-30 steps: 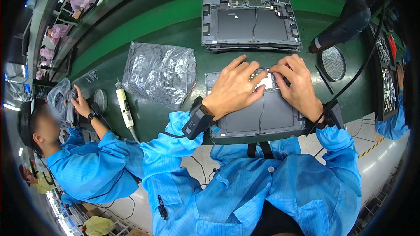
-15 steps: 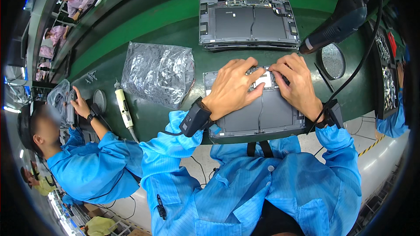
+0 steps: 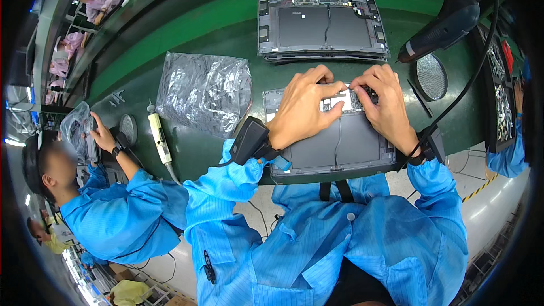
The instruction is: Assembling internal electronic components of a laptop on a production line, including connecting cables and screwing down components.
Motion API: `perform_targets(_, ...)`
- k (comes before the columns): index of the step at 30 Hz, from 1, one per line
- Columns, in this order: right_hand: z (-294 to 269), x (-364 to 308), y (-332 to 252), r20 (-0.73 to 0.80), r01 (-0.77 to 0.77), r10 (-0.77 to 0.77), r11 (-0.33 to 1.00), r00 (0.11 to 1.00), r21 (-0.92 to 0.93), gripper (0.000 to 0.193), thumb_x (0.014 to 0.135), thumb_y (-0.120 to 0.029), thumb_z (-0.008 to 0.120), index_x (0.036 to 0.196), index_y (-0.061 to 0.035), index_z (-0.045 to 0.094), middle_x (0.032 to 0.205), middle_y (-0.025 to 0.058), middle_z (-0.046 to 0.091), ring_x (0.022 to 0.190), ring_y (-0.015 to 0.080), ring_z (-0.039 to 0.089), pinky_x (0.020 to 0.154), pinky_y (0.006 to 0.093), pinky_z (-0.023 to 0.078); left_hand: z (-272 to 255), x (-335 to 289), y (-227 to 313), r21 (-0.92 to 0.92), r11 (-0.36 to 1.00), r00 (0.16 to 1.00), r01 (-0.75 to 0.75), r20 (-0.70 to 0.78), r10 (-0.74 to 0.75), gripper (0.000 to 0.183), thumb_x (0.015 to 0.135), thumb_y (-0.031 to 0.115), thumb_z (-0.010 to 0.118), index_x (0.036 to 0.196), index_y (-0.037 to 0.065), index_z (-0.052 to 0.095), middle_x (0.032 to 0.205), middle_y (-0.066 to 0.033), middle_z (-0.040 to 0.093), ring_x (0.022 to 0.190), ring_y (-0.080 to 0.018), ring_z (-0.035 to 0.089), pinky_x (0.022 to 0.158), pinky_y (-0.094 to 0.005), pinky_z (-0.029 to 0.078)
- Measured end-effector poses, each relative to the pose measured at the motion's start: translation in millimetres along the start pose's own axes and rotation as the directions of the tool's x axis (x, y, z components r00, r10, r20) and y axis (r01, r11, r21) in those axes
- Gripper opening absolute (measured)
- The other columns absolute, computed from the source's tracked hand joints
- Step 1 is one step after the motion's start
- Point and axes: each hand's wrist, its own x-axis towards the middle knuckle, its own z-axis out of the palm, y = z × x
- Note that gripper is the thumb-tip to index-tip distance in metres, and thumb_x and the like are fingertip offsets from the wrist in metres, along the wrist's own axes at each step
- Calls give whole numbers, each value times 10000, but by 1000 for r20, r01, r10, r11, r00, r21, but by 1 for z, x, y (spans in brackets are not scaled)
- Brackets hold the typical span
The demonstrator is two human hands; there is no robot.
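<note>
Through the head view, I see the opened laptop base (image 3: pixel 358 143) on the green bench (image 3: pixel 195 153) — long axis left to right, circuit-board edge pointing away. My left hand (image 3: pixel 303 105) covers its left part, thumb and forefinger parted; my right hand (image 3: pixel 388 102) curls near the far edge — its grip I can't tell.

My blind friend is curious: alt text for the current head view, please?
A bare left hand and right hand work at the far edge of an open, dark grey rectangular device casing on a green bench. Beyond sits a stack of similar casings; leftward lie a clear plastic bag and a pale cylindrical tool.
</note>
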Motion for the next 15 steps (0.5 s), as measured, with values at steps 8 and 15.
perform_targets(8, -9, -1, 7, 78, -67, 66, 998, 995, 16, 265, 904, 45, 689, 1050, -115, 842, 1024, 69, 615, 1019, 276, 557, 896, 418, 389, 0, 0, 2, -44, 998, 999, 46, 11, -45, 339, 914, 192, 815, 1237, 93, 843, 1136, -130, 684, 1085, -333, 690, 969, -431, 505)
perform_targets(15, -20, -7, 16, 136, -46, 48, 999, 989, -16, 353, 877, 34, 691, 1115, -159, 867, 1044, 54, 593, 1036, 261, 530, 906, 390, 364, 5, 3, 4, 40, 999, 1000, 11, 2, -11, 340, 890, 206, 824, 1215, 110, 834, 1101, -113, 665, 1054, -315, 679, 955, -425, 490)
